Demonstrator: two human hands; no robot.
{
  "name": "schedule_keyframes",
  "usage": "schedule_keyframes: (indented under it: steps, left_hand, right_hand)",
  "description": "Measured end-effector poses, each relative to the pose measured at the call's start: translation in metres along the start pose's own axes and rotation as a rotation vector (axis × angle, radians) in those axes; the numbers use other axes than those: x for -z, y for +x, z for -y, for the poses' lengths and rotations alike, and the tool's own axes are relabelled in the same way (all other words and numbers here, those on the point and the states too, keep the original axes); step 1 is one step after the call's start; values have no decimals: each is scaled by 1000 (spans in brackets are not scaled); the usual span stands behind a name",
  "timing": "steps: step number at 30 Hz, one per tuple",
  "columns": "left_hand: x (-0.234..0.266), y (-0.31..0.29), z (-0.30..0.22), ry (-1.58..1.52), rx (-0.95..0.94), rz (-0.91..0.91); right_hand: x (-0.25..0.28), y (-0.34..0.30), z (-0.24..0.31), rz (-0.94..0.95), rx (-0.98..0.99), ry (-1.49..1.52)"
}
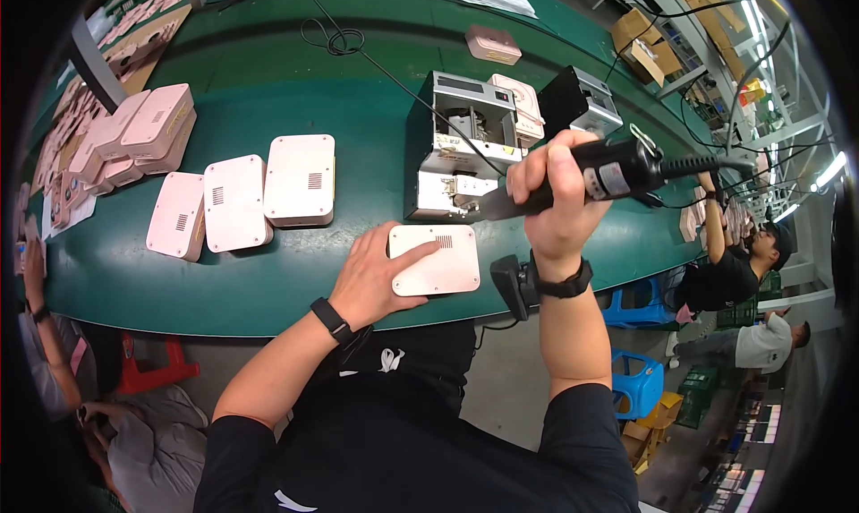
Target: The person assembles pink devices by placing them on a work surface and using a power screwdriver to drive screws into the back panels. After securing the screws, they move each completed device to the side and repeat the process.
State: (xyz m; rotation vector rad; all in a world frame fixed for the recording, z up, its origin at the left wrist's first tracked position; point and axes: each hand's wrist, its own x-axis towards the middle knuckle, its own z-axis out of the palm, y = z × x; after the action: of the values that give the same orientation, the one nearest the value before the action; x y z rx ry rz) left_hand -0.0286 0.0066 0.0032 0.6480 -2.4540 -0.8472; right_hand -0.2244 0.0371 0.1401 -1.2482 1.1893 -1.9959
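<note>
My right hand [562, 191] is wrapped round a black electric screwdriver [617, 171], held level with its cord running off to the right. The tool's front end points left at the white front of a grey metal screw feeder [465, 137]; whether it touches is unclear. Below the feeder, a pale pink plastic case [452, 271] lies flat on the green table, its vent slots and corner holes facing up. My left hand [369, 276] grips this case at its left end, index finger stretched across the top towards the slots and thumb along the near edge.
Three similar cases [300, 182] lie to the left, with a stack of more [148, 128] beyond them. A second feeder [586, 101] stands at the right. A cable [394, 92] hangs across the table [358, 110]. Other people sit at both sides; blue stools [637, 383] stand at the right.
</note>
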Motion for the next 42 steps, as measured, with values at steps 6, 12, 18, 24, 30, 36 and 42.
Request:
schedule_keyframes:
  steps: [6, 12, 18, 24, 30, 36, 42]
  left_hand:
    - [-2, 4, 0, -19, -15, 1]
    - [-3, 1, 6, -19, -6, -20]
    - [-2, 5, 3, -14, -1, -18]
    - [-5, 2, 3, -14, -19, -38]
    - [-5, 3, 6, -28, -21, -51]
    - [-3, 4, 6, -33, -37, -62]
    - [-3, 3, 3, -30, -10, -59]
  right_hand:
    - [7, 19, -6, -29, 49, -144]
    - [13, -16, 14, 46, -162, 16]
    - [2, -50, 27, 195, -227, 30]
    - [0, -66, 11, 268, -203, -132]
    - [-4, -70, 0, 322, -121, -192]
    - [3, -73, -7, 293, -136, -198]
    - [5, -60, 2, 304, -127, -200]
